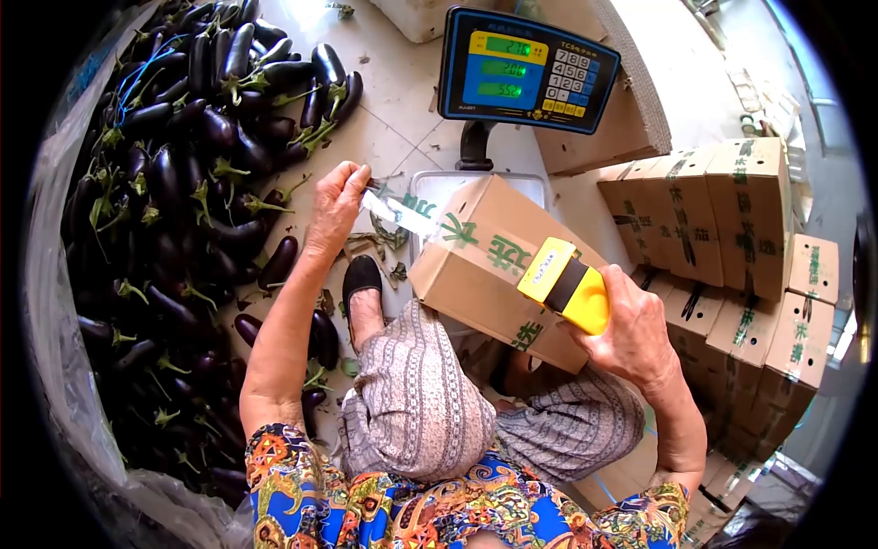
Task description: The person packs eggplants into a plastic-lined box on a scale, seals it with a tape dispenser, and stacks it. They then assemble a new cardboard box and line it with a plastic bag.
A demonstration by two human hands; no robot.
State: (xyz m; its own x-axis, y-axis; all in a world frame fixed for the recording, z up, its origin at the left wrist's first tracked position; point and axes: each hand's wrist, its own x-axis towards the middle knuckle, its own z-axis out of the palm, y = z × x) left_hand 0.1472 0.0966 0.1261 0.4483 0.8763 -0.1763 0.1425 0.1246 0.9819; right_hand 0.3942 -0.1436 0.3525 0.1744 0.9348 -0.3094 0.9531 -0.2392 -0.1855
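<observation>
A closed cardboard box [485, 302] rests tilted in front of my knees, its near side close to my lap. Clear packing tape [402, 215] with green print runs along its top and sticks out past the left end. My left hand [337, 206] pinches the free end of that tape, off the box. In my right hand [636, 329] is a yellow tape dispenser [572, 285] with a dark band, held against the box's right part. My fingers around the dispenser are partly hidden. Behind the box is a weighing scale [530, 69] with green digits, its platform partly covered.
A large heap of eggplants [174, 238] fills the left, edged by clear plastic sheeting [59, 311]. Taped cardboard boxes [704, 215] are stacked at right. More cardboard [631, 128] stands behind the scale. Dry leaves and loose eggplants [279, 263] lie on the floor beside my foot.
</observation>
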